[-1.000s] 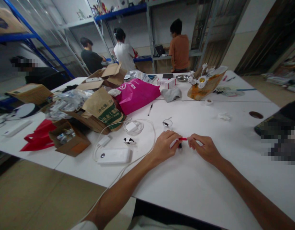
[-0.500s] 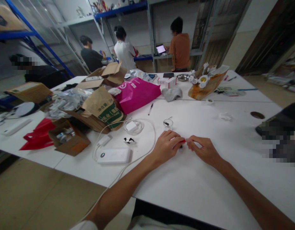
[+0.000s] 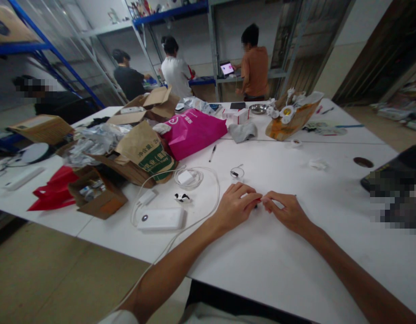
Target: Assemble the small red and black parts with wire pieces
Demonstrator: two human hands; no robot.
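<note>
My left hand [image 3: 237, 204] is closed in a pinch on a small red piece [image 3: 258, 199], partly hidden by the fingers. Fingertips of my right hand [image 3: 285, 210] are pressed together at the right end of that piece; whatever they grip is too small to make out. A dark bit shows just beneath the left fingertips. Beyond the hands lies a thin looped wire with a black part [image 3: 234, 174]. Left of my left hand are a small black-and-white object [image 3: 183, 198] and a white power bank [image 3: 161, 218] with its cable.
A white charger [image 3: 185, 177] sits in coiled cable. Behind are a pen [image 3: 212, 153], a magenta bag [image 3: 194, 132], a paper bag [image 3: 143, 150] and an open cardboard box [image 3: 101, 200]. A black bag [image 3: 400, 175] is at the right. Several people are in the background.
My hands have stayed almost in place; slightly less of the red piece shows between the fingertips. In the background, the person in orange has moved an arm near the tablet.
</note>
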